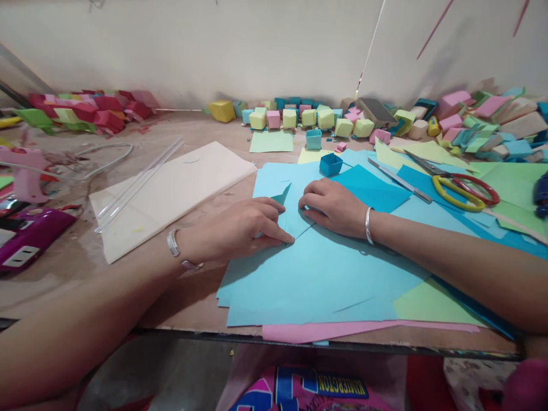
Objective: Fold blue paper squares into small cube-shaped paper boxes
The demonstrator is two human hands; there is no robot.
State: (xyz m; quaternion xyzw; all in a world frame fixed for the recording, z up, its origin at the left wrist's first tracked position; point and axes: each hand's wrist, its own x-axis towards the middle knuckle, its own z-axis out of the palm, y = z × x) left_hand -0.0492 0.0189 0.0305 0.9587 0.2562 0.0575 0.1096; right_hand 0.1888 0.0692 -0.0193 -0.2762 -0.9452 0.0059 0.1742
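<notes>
A small piece of light blue paper [281,197] lies between my hands with one flap standing up. My left hand [240,228] is closed on its left side, index finger pressed along the paper and thumb mostly hidden. At its right side, the curled fingers of my right hand [336,208] hold the paper down, their tips drawn close together. Beneath both hands is a stack of light blue sheets [299,291]. Just beyond my right hand sits a small open blue paper box [330,164], with a darker blue sheet [372,191] beside it.
Scissors [458,191] and a craft knife [400,181] lie right of my hands. Clear sticks [137,188] rest on a cream sheet [188,194] at left, beyond a pink glue gun [25,171]. Folded paper boxes [289,119] line the wall.
</notes>
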